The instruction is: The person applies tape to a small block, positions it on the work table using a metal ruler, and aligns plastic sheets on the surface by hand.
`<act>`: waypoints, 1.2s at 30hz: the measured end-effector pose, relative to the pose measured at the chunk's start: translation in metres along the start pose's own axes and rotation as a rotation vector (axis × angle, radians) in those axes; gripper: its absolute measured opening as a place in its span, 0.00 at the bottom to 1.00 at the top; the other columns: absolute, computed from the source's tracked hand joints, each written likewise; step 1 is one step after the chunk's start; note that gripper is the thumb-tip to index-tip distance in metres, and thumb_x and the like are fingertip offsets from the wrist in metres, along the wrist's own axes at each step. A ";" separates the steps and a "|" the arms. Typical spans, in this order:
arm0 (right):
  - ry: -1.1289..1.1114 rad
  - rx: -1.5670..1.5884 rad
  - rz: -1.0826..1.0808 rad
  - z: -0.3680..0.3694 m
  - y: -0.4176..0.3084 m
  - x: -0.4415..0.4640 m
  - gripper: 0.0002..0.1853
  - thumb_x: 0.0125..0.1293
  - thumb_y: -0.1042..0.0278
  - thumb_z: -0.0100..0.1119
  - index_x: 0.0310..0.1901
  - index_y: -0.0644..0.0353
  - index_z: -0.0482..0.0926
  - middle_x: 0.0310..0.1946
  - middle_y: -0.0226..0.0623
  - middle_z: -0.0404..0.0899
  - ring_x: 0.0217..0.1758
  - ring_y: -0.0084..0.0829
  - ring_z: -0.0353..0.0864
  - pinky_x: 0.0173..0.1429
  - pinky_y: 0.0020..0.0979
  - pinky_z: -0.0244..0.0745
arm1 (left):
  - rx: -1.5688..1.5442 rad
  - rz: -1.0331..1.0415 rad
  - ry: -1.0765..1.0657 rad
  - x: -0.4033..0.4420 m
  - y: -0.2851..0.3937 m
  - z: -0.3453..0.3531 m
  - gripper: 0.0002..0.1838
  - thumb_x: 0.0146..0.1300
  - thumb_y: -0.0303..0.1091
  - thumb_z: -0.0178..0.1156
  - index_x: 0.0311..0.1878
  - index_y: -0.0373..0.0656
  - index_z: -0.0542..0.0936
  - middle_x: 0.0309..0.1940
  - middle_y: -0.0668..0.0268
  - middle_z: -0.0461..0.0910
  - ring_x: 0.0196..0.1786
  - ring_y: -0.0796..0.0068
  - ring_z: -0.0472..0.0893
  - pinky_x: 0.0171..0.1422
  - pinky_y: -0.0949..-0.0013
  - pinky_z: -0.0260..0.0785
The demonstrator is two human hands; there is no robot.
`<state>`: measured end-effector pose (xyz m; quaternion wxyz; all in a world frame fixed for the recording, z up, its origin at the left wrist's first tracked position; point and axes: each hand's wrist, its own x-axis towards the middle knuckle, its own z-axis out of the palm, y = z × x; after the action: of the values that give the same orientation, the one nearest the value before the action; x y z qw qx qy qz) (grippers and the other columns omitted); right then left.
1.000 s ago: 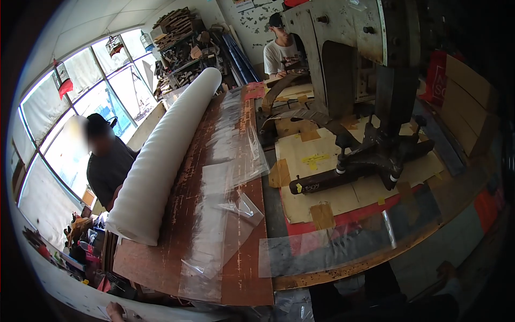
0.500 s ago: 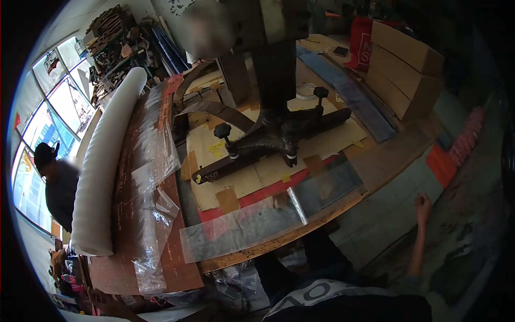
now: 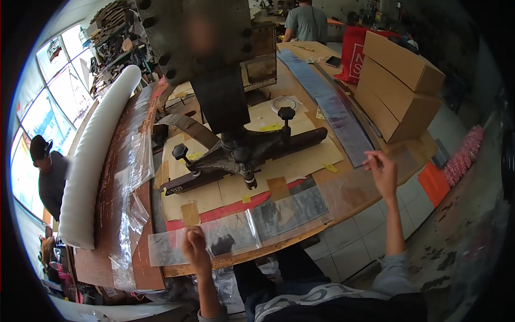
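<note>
Over the near edge of the clear plastic sheet [image 3: 284, 217], my left hand [image 3: 197, 249] is raised with its fingers curled together, and no object shows in it. My right hand [image 3: 382, 170] is above the table's right part, near the end of the blue-grey strip [image 3: 327, 102]. Its fingers are loosely bent and apart, holding nothing. Beyond my hands, a dark metal press foot with two black knobs [image 3: 236, 153] stands on pale boards [image 3: 214, 196] with brown tape and a red layer beneath.
At the left lie a long white foam roll [image 3: 94, 166] and a brown board [image 3: 104, 214] with clear plastic. Cardboard boxes [image 3: 394, 96] and a red bag [image 3: 353, 56] stand at the right. One person [image 3: 51, 177] is at far left, another [image 3: 307, 22] at the back.
The view has swung right and moved closer to the table. My left hand has risen from the lower left to the table's front edge. My right hand has come up over the table's right side.
</note>
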<state>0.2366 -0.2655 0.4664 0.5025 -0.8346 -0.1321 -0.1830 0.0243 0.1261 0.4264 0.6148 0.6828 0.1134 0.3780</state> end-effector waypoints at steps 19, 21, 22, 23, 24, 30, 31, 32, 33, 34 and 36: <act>-0.502 -0.676 -0.179 0.222 0.111 0.299 0.11 0.49 0.74 0.64 0.37 0.62 0.85 0.34 0.45 0.84 0.37 0.38 0.84 0.44 0.39 0.77 | -0.750 -0.462 -0.125 -0.038 0.037 0.058 0.14 0.75 0.42 0.41 0.39 0.43 0.70 0.12 0.75 0.62 0.08 0.85 0.53 0.14 0.81 0.48; -0.492 -0.632 -0.166 0.219 0.107 0.304 0.08 0.51 0.72 0.64 0.33 0.63 0.85 0.31 0.44 0.84 0.34 0.37 0.84 0.43 0.38 0.77 | -0.758 -0.491 -0.067 -0.042 0.028 0.045 0.17 0.75 0.46 0.40 0.31 0.47 0.67 0.10 0.76 0.59 0.07 0.85 0.51 0.14 0.81 0.47; -0.497 -0.616 -0.147 0.217 0.109 0.300 0.07 0.52 0.72 0.64 0.31 0.64 0.85 0.30 0.44 0.84 0.33 0.37 0.84 0.42 0.38 0.77 | -0.780 -0.512 -0.066 -0.045 0.025 0.040 0.18 0.75 0.47 0.40 0.30 0.48 0.65 0.09 0.76 0.58 0.07 0.85 0.51 0.15 0.81 0.48; -0.495 -0.550 -0.146 0.212 0.111 0.299 0.07 0.53 0.70 0.63 0.31 0.64 0.84 0.28 0.42 0.83 0.31 0.35 0.83 0.40 0.36 0.76 | -0.804 -0.538 -0.066 -0.049 0.022 0.037 0.19 0.75 0.49 0.40 0.29 0.49 0.64 0.09 0.77 0.57 0.08 0.85 0.51 0.17 0.81 0.49; -0.496 -0.488 -0.142 0.201 0.106 0.297 0.07 0.55 0.69 0.62 0.31 0.64 0.84 0.27 0.41 0.83 0.29 0.34 0.82 0.38 0.35 0.76 | -0.788 -0.539 -0.102 -0.049 0.021 0.038 0.19 0.74 0.49 0.39 0.29 0.49 0.63 0.10 0.77 0.57 0.10 0.84 0.51 0.19 0.81 0.51; -0.433 0.140 -0.073 0.146 0.089 0.278 0.18 0.64 0.57 0.54 0.50 0.58 0.80 0.42 0.31 0.82 0.44 0.26 0.79 0.47 0.28 0.71 | -0.820 -0.487 -0.304 -0.029 0.038 0.070 0.17 0.73 0.46 0.38 0.31 0.46 0.62 0.22 0.71 0.61 0.26 0.81 0.59 0.34 0.76 0.54; -0.396 0.257 -0.042 0.131 0.079 0.268 0.20 0.65 0.57 0.53 0.53 0.58 0.78 0.45 0.28 0.82 0.47 0.25 0.78 0.50 0.28 0.70 | -0.807 -0.460 -0.334 -0.029 0.040 0.073 0.17 0.73 0.46 0.38 0.32 0.45 0.63 0.23 0.71 0.62 0.27 0.81 0.60 0.35 0.76 0.55; -0.374 0.325 -0.010 0.117 0.065 0.254 0.19 0.66 0.57 0.53 0.53 0.58 0.78 0.45 0.27 0.81 0.49 0.23 0.77 0.51 0.27 0.69 | -0.794 -0.431 -0.370 -0.028 0.042 0.076 0.17 0.73 0.46 0.38 0.33 0.44 0.63 0.23 0.70 0.62 0.27 0.80 0.60 0.35 0.76 0.55; -0.345 0.391 0.020 0.105 0.047 0.237 0.18 0.66 0.57 0.52 0.52 0.57 0.78 0.45 0.26 0.81 0.50 0.22 0.77 0.52 0.26 0.68 | -0.782 -0.400 -0.412 -0.029 0.045 0.077 0.16 0.73 0.46 0.38 0.34 0.44 0.64 0.24 0.70 0.63 0.28 0.80 0.61 0.36 0.76 0.55; -0.311 0.458 0.044 0.093 0.034 0.226 0.17 0.66 0.57 0.52 0.51 0.56 0.79 0.45 0.25 0.81 0.51 0.20 0.76 0.54 0.26 0.67 | -0.738 -0.375 -0.443 -0.029 0.047 0.076 0.16 0.73 0.46 0.38 0.35 0.43 0.64 0.24 0.70 0.63 0.29 0.80 0.62 0.36 0.76 0.55; -0.277 0.570 0.082 0.070 0.027 0.210 0.13 0.67 0.58 0.53 0.47 0.55 0.79 0.44 0.24 0.81 0.50 0.19 0.76 0.54 0.25 0.66 | -0.647 -0.322 -0.510 -0.030 0.052 0.073 0.16 0.73 0.45 0.38 0.36 0.43 0.64 0.25 0.70 0.64 0.30 0.79 0.63 0.37 0.76 0.56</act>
<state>0.4487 -0.2079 0.5070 0.7003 -0.6818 -0.2115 -0.0029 0.0352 0.0416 0.4666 0.8563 0.5003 -0.0609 0.1129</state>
